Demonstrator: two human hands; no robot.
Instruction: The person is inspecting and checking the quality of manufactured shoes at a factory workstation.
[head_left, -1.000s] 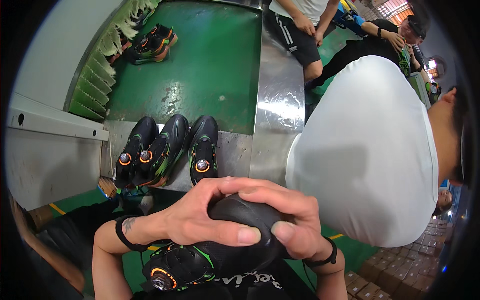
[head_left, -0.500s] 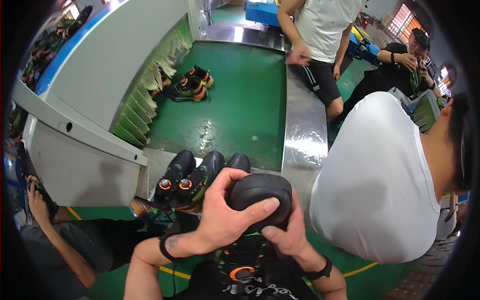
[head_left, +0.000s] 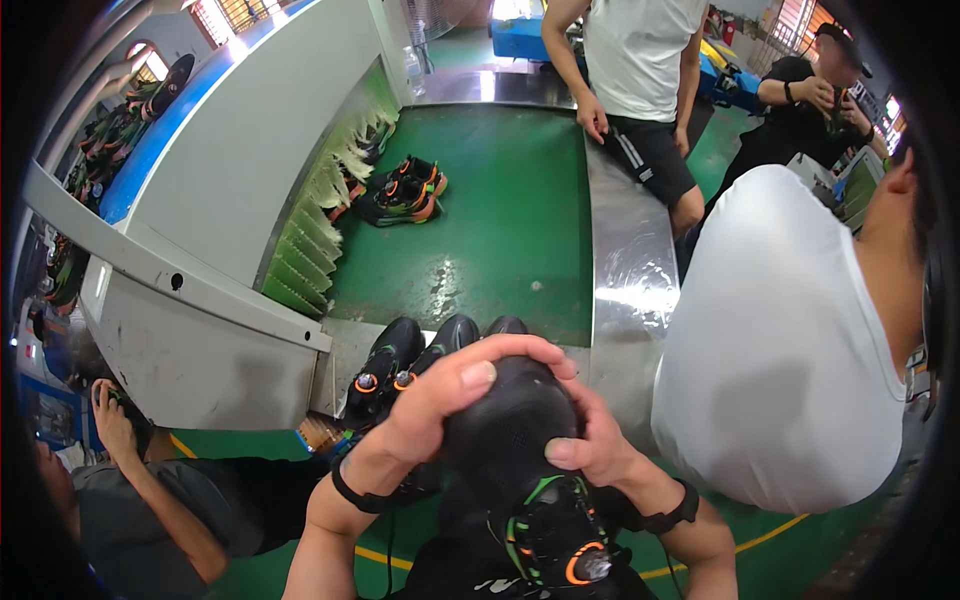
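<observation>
Between my hands is a black sneaker with green and orange trim, its rounded toe pointing away from me. An orange-ringed dial shows on its upper, nearer my body. My left hand wraps the toe from the left, with its fingers reaching over the front and its thumb on top. On the right side, my right hand grips the shoe with its thumb pressed near the green edging. Just beyond my hands, three similar black sneakers stand side by side, partly covered by my left hand.
A green conveyor belt carries more sneakers beside a fringed curtain on a grey machine. Metal edging borders the belt. Close on my right sits a person in white; other people are around.
The sneaker has tipped in my hands, so its upper and dial now face up. My left thumb and fingers have shifted over the toe. The whole view has moved slightly.
</observation>
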